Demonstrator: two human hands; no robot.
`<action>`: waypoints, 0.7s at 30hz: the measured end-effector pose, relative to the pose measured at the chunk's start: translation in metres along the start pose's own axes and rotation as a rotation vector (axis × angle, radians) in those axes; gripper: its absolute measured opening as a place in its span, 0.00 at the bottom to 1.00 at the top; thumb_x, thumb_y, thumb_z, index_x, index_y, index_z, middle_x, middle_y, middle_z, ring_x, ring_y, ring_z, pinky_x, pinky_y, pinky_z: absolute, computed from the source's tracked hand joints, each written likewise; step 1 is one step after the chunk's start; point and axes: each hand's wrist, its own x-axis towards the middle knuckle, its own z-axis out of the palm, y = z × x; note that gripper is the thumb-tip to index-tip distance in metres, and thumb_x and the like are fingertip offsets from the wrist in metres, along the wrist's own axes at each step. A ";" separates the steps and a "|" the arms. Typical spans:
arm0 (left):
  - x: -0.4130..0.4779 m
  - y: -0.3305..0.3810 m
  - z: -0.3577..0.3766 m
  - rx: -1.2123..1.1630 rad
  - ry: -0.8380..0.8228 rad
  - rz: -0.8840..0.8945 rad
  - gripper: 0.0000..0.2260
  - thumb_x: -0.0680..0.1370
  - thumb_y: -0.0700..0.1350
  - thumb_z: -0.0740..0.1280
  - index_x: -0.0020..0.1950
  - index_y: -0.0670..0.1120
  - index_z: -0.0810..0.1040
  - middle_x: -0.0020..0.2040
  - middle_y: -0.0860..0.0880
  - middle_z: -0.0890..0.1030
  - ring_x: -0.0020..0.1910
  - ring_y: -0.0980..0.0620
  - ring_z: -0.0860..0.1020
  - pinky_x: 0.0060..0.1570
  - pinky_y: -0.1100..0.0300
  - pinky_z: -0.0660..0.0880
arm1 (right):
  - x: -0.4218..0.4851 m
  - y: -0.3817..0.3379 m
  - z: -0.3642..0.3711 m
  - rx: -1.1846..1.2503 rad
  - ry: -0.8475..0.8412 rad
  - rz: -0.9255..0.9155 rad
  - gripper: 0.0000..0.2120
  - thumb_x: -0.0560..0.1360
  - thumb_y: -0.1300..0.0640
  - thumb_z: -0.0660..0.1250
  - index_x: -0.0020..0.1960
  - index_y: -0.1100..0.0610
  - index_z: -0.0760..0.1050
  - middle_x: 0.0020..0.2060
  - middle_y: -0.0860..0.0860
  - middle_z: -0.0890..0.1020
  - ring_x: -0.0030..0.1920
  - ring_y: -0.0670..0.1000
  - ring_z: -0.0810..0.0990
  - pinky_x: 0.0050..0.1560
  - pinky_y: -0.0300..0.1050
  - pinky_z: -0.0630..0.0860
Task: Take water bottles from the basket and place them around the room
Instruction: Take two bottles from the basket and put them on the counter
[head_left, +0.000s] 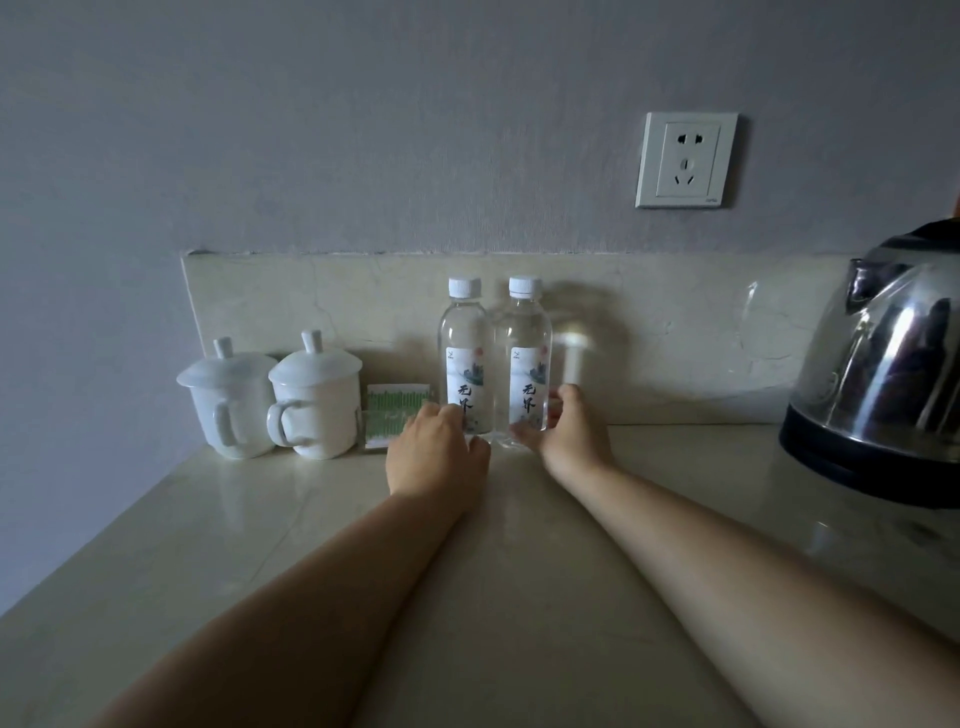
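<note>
Two clear water bottles with white caps and printed labels stand upright side by side on a pale stone counter, against its backsplash. My left hand (435, 451) wraps the base of the left bottle (466, 353). My right hand (563, 425) holds the base of the right bottle (524, 358), thumb on its far right side. Both bottles rest on the counter (498, 597). No basket is in view.
Two white lidded mugs (228, 402) (314, 397) stand at the left, with a small green-and-white packet holder (392, 413) beside them. A steel electric kettle (883, 374) sits at the right. A wall socket (685, 160) is above the backsplash.
</note>
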 end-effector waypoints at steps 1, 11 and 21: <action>0.000 -0.001 0.000 -0.004 -0.006 -0.006 0.11 0.73 0.50 0.63 0.50 0.46 0.77 0.51 0.47 0.78 0.49 0.46 0.77 0.40 0.59 0.65 | -0.002 0.000 0.000 -0.013 0.009 0.002 0.28 0.64 0.54 0.78 0.59 0.60 0.72 0.52 0.56 0.82 0.50 0.56 0.81 0.47 0.44 0.74; -0.003 -0.001 -0.026 -0.181 -0.163 -0.082 0.10 0.72 0.48 0.64 0.40 0.43 0.81 0.36 0.48 0.81 0.34 0.50 0.75 0.30 0.61 0.68 | -0.047 -0.031 -0.030 -0.307 -0.011 0.003 0.30 0.63 0.48 0.76 0.62 0.54 0.73 0.58 0.56 0.77 0.59 0.57 0.76 0.55 0.44 0.73; -0.056 -0.006 -0.107 0.113 -0.553 0.216 0.19 0.76 0.53 0.65 0.54 0.39 0.82 0.54 0.41 0.82 0.53 0.44 0.80 0.54 0.54 0.77 | -0.129 -0.083 -0.062 -0.476 -0.217 -0.011 0.08 0.68 0.53 0.71 0.45 0.56 0.81 0.46 0.54 0.83 0.48 0.55 0.81 0.43 0.41 0.73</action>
